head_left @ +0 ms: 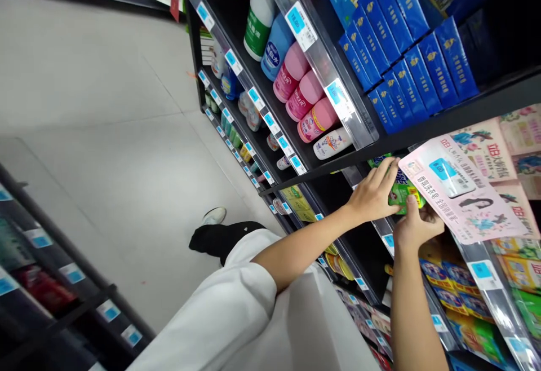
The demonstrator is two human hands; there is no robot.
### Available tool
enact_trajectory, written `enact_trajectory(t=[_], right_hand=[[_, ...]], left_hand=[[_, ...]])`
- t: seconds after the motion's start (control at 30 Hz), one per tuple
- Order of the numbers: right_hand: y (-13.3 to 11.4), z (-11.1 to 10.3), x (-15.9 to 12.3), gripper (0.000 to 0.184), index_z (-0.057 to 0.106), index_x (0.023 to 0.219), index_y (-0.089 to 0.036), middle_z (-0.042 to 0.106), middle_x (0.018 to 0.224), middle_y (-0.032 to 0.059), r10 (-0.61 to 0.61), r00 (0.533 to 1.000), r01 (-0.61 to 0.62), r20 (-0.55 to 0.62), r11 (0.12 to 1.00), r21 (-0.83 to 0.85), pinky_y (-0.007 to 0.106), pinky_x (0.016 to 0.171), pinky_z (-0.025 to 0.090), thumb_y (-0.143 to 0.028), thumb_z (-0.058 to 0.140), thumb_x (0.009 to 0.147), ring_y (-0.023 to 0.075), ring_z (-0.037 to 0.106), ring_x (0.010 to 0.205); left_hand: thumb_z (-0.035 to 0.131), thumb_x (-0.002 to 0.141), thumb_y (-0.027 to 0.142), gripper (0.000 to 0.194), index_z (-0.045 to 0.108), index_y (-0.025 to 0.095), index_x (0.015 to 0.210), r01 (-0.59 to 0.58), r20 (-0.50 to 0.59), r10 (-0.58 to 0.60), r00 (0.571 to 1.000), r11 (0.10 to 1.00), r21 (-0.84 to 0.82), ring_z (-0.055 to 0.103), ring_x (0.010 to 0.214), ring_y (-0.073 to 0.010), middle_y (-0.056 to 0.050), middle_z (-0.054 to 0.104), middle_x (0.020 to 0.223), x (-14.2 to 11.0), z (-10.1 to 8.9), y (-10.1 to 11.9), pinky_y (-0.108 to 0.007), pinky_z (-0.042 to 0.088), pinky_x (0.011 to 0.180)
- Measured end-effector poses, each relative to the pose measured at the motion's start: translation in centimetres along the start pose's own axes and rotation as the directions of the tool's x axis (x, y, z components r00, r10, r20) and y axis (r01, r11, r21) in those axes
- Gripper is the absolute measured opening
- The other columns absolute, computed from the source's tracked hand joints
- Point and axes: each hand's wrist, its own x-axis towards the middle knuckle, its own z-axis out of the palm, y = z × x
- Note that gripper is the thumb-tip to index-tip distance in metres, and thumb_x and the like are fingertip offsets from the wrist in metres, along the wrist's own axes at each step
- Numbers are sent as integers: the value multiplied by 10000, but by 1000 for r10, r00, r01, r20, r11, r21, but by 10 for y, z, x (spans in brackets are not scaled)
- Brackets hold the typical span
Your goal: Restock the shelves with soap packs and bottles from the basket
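Note:
My left hand [372,191] reaches in from the left, its fingers bent over a small green packet [401,191] with a yellow label and dark lettering. My right hand [416,225] comes up from below, thumb raised against the packet's near edge and fingers curled. Both hands are on the packet at the shelf front. What is inside the packet cannot be made out. Just right of the hands, a pink price card [465,190] juts out and covers part of the shelf behind it.
Pink-capped bottles [301,97] and a white bottle [332,144] stand on a shelf to the left. Blue boxes [406,86] are stacked above. Blue-and-yellow packs [452,283] lie lower right. Another shelf rack [63,281] borders the pale floor [127,128].

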Motion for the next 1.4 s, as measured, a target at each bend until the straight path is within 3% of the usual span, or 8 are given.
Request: enact_trajectory(t=[0.23,0.4,0.5,0.67,0.83,1.03,1.17,1.4], right_hand=[[2,-12,-2,587,639,1189,-131,721,1144,151,48,994,-50,94,999,14,576,989,578,-442,847,737,348,708,1086],[-2,-21,-10,551,645,1213,-146,727,1151,144,41,988,-44,148,999,21,567,971,586,-397,834,759,328,714,1075],[-4,-27,-18,498,657,1212,-156,718,1170,154,38,980,-38,195,999,-3,548,951,595,-387,802,795,322,705,1092],[3,-41,-32,386,680,1157,-186,672,1200,132,71,968,-75,239,997,8,545,999,560,-344,780,821,300,679,1119],[10,-51,-38,324,689,1129,-199,649,1137,109,60,965,-65,256,998,12,520,982,560,-293,773,830,265,675,1065],[7,-58,-42,263,681,1101,-198,655,1118,126,37,951,-24,308,999,-47,543,932,576,-332,717,878,286,672,1052],[10,-65,-47,210,683,1086,-211,668,1107,127,5,930,20,368,998,-63,562,940,563,-310,691,901,290,663,1063],[21,-70,-56,185,694,1094,-213,677,1128,128,-12,911,49,411,996,-80,544,950,542,-276,670,922,283,655,1082]], left_hand=[[663,851,342,817,261,129,1531,18,-136,-19,990,1000,-7,485,1393,-371,-241,391,1564,10,20,0,-489,459,1153],[704,842,500,803,384,105,1464,22,-202,-26,979,1000,-23,422,1447,-381,-269,405,1541,14,41,-7,-495,411,1198],[706,804,618,729,522,155,1336,82,-199,-87,976,996,-33,441,1429,-398,-253,448,1510,15,50,-9,-539,408,1186],[679,737,761,679,618,196,1109,112,-214,-118,970,993,-38,581,1271,-382,-246,460,1501,13,55,-14,-561,441,1130],[662,761,754,627,634,188,1030,87,-239,-84,967,996,2,677,1022,-317,-259,435,1520,8,61,-22,-544,492,1061],[662,784,725,744,586,157,1258,81,-289,-77,954,997,2,521,1345,-390,-271,472,1462,13,70,-27,-538,396,1171],[687,750,743,813,531,206,1341,150,-264,-156,952,988,-45,477,1389,-405,-237,487,1458,16,73,-29,-575,359,1192],[738,746,686,801,548,176,1335,210,-203,-207,957,978,-3,410,1432,-400,-235,475,1465,22,75,-34,-586,364,1186]])
